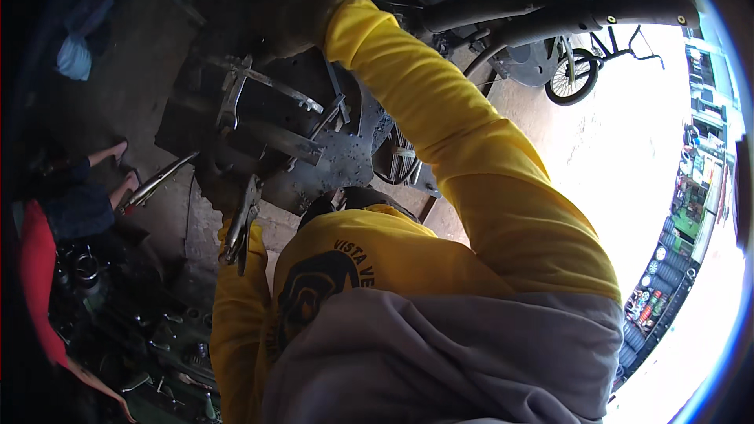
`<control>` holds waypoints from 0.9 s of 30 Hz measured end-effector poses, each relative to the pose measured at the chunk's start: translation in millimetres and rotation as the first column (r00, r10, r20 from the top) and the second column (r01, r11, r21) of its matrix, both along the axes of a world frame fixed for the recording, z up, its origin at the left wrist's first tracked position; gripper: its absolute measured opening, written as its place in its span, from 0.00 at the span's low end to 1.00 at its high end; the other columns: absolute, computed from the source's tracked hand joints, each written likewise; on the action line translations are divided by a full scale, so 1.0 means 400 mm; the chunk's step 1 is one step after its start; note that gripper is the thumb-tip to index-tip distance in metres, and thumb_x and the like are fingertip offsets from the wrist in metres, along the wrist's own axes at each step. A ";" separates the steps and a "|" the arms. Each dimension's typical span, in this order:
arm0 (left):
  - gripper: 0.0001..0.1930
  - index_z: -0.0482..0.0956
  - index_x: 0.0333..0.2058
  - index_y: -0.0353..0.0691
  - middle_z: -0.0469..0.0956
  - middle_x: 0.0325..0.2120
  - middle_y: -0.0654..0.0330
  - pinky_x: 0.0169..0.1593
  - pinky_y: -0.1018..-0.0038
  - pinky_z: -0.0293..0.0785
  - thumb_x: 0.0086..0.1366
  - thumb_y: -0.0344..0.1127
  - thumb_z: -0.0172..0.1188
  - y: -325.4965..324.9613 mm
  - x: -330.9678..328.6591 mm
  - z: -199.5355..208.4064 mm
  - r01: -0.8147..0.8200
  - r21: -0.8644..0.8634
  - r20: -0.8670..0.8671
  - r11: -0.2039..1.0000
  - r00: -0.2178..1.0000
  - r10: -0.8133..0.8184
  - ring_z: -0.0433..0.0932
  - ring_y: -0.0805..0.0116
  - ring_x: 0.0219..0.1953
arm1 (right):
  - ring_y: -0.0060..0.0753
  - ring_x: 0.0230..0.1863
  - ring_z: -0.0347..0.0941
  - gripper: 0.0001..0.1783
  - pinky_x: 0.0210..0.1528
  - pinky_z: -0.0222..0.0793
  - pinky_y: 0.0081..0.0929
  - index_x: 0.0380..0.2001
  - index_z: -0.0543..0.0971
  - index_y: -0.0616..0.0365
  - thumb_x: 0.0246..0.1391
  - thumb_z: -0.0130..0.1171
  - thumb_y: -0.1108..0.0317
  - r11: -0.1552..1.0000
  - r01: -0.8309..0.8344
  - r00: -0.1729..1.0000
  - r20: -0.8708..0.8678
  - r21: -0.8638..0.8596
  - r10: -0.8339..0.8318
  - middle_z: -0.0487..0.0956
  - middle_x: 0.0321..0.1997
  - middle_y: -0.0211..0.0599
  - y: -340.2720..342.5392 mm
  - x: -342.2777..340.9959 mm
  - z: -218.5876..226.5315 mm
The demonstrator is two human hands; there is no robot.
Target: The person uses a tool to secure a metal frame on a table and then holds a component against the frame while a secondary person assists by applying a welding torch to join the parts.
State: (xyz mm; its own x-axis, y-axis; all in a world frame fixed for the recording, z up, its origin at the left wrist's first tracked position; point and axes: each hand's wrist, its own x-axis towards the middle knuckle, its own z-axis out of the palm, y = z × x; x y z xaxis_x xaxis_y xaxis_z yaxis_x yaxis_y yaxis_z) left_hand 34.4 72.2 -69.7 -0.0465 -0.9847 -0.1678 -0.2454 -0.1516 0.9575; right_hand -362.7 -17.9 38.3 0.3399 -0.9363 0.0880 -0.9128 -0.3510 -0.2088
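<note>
Some metalwork apparently under way, steps remaining unclear: left hand [221,191] behind locking pliers [243,224], grip impossible to tell; next, metal bars [294,143] over dark steel plate [345,174], none visibly finished; farther right, gloved right hand [297,22] in shadow, hold likewise unreadable.

Locking pliers [247,216], one: bare grey metal, worn; jaws toward the far side, handles toward the near, overlapping my left hand [223,190] in view; grip unclear. Metal bars [287,93], two: dull grey, slanting, apart, beyond that hand. Forked metal piece [230,102], one: grey, by the bars' left ends.
</note>
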 end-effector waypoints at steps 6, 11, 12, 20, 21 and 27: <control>0.23 0.74 0.55 0.37 0.75 0.50 0.56 0.51 0.65 0.80 0.75 0.50 0.54 0.003 -0.004 -0.012 0.042 0.017 0.008 0.999 0.999 -0.043 0.79 0.63 0.50 | 0.43 0.47 0.83 0.20 0.51 0.77 0.45 0.48 0.85 0.37 0.62 0.57 0.42 0.997 0.071 0.995 0.076 -0.006 -0.070 0.86 0.45 0.35 0.022 -0.008 -0.018; 0.22 0.74 0.55 0.37 0.75 0.50 0.56 0.51 0.65 0.80 0.75 0.50 0.54 0.000 -0.016 -0.001 0.066 0.009 0.004 0.998 0.998 -0.066 0.79 0.64 0.50 | 0.44 0.48 0.82 0.21 0.52 0.77 0.45 0.49 0.85 0.38 0.61 0.58 0.42 0.995 0.099 0.990 0.105 0.004 -0.099 0.86 0.46 0.36 0.051 -0.008 -0.014; 0.22 0.74 0.55 0.37 0.75 0.50 0.56 0.51 0.65 0.80 0.75 0.50 0.54 0.001 -0.017 -0.001 0.073 0.009 0.007 0.997 0.997 -0.073 0.79 0.64 0.50 | 0.44 0.48 0.82 0.21 0.53 0.77 0.45 0.49 0.85 0.39 0.61 0.58 0.42 0.995 0.102 0.989 0.109 0.006 -0.102 0.86 0.46 0.36 0.053 -0.007 -0.013; 0.21 0.74 0.54 0.38 0.75 0.50 0.57 0.51 0.66 0.80 0.75 0.49 0.54 -0.002 -0.029 -0.002 0.062 0.012 -0.006 0.998 0.998 -0.062 0.78 0.64 0.50 | 0.45 0.49 0.82 0.22 0.54 0.76 0.45 0.50 0.85 0.41 0.59 0.60 0.42 0.995 0.102 0.986 0.132 0.012 -0.102 0.85 0.48 0.37 0.074 -0.011 -0.011; 0.21 0.74 0.54 0.38 0.75 0.50 0.57 0.51 0.66 0.80 0.75 0.49 0.54 -0.002 -0.030 -0.006 0.055 0.013 -0.013 0.998 0.998 -0.055 0.78 0.65 0.50 | 0.45 0.50 0.82 0.23 0.54 0.76 0.45 0.50 0.85 0.41 0.59 0.61 0.42 0.995 0.100 0.986 0.136 0.013 -0.101 0.85 0.48 0.37 0.078 -0.013 -0.014; 0.20 0.75 0.54 0.38 0.75 0.50 0.58 0.51 0.67 0.79 0.75 0.48 0.54 -0.086 -0.114 -0.011 0.062 0.008 -0.131 0.998 0.990 -0.061 0.78 0.65 0.50 | 0.46 0.51 0.81 0.24 0.56 0.75 0.45 0.50 0.85 0.42 0.57 0.62 0.43 0.996 0.088 0.984 0.153 -0.008 -0.086 0.85 0.49 0.38 0.127 -0.052 0.011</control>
State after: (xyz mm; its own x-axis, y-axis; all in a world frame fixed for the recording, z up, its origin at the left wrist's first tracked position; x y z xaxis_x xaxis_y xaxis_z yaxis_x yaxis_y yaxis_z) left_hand -11.4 37.9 -73.9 -0.1291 -0.9772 -0.1684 -0.1280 -0.1520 0.9801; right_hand -383.5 32.7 42.8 0.2385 -0.9600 0.1468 -0.8980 -0.2756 -0.3431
